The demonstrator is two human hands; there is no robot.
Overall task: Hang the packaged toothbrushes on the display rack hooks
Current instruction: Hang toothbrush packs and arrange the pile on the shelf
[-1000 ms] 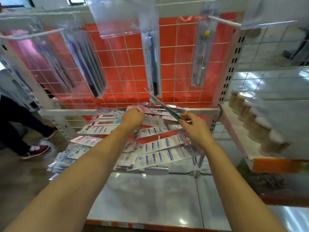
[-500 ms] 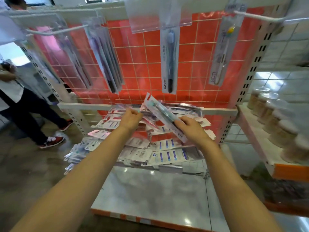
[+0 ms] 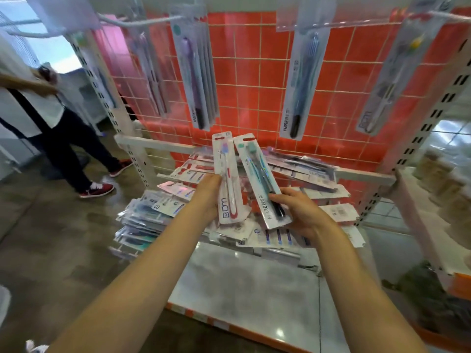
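Note:
My left hand [image 3: 207, 197] grips the lower end of a white pack with a red and white toothbrush [image 3: 226, 174], held upright. My right hand [image 3: 298, 212] pinches the bottom of a pack with a teal and black toothbrush [image 3: 260, 179], tilted left. Both packs are lifted above a heap of toothbrush packs [image 3: 163, 210] lying on the low wire shelf. White hooks [image 3: 142, 21] stick out from the orange grid panel [image 3: 254, 80] above, with hanging packs [image 3: 196, 75], one blue-brush pack [image 3: 300, 82] and one at far right [image 3: 392, 80].
A person in dark trousers and red shoes [image 3: 68, 149] stands at the left on the wet-looking floor. White slotted uprights [image 3: 418, 138] frame the rack. A side shelf with jars [image 3: 443, 189] juts out at right. A glossy base shelf [image 3: 249, 294] lies below.
My left hand has lifted a red and white toothbrush pack out of the heap. My right hand has drawn its teal pack closer and more upright. The view has tilted upward.

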